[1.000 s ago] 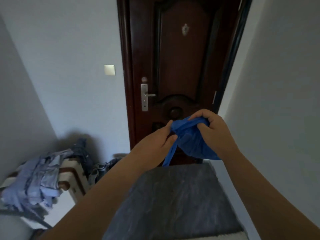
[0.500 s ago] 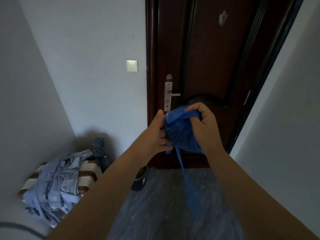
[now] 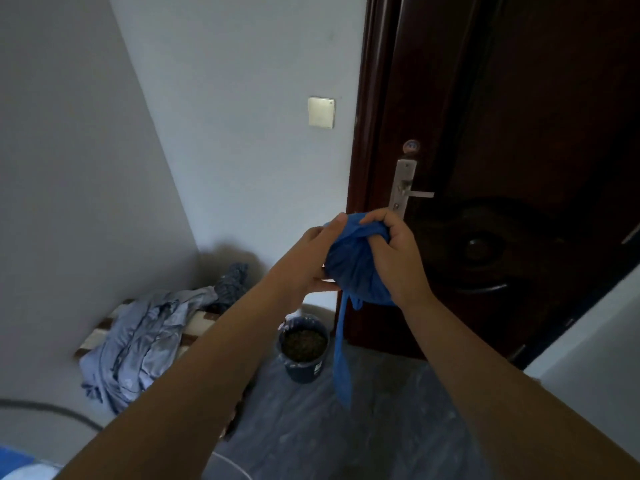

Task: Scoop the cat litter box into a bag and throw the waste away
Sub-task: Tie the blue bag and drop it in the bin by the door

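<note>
Since the blue bag [image 3: 349, 268] is bunched in mid-air in front of the door [image 3: 519, 133], left hand [image 3: 308, 261] pinching its side, right hand [image 3: 394, 258] clenched on its gathered top, one strip dangling, scooping looks done; tie-off and disposal remain.

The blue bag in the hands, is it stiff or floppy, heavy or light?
Probably floppy: the blue bag bunches between the left hand and the right hand, and its loose strip hangs limp. Likely light: fingers alone hold it up.
</note>
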### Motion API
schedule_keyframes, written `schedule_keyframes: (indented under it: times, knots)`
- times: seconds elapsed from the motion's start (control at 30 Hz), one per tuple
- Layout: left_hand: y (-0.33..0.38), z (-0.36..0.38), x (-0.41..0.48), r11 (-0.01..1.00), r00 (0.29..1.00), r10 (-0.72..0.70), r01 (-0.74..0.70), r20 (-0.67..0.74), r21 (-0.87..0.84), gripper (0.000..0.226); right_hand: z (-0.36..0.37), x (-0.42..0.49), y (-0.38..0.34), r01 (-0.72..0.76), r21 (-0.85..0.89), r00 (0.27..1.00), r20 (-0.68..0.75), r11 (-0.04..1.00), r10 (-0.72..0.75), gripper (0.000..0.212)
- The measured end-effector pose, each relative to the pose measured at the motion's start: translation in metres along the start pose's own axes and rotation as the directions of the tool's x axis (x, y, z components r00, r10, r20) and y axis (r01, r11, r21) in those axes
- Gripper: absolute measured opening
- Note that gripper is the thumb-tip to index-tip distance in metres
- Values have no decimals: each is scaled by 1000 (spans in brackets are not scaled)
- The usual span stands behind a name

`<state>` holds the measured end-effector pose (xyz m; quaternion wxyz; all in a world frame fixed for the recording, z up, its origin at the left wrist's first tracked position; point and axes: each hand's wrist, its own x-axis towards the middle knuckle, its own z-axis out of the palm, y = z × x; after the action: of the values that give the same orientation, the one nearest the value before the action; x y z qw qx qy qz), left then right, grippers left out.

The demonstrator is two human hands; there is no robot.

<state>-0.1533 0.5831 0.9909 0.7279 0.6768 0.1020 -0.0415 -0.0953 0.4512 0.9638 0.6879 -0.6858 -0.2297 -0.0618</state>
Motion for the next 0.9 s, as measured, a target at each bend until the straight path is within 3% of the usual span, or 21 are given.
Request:
schedule_keyframes:
  times: [0.23,0.43,0.53,0.63,0.77,0.9]
  knots:
    - [-7,-29,66,997,968,-4,-16,-251,-79,24,25,65,45,31,-20,986,163,999,-27,27]
    - [-5,-75,123,996,944,6,-35,-329,-81,18,52,121,82,35,-79,952,305,996,-10,28]
    - [-6,-108,158,995,952,20,-47,-305,-82,18,57,144,104,14,-31,928,372,999,-1,28]
    - [-8,-143,200,995,976,34,-53,-214,-84,18,57,174,136,-178,35,932,327,983,157,43]
    - [-6,-178,257,993,998,-12,5,-62,-116,16,70,220,188,-413,-49,801,455,909,389,72]
    - [-3,-204,305,996,998,-48,49,27,-73,16,92,254,210,-421,-36,804,447,906,391,52]
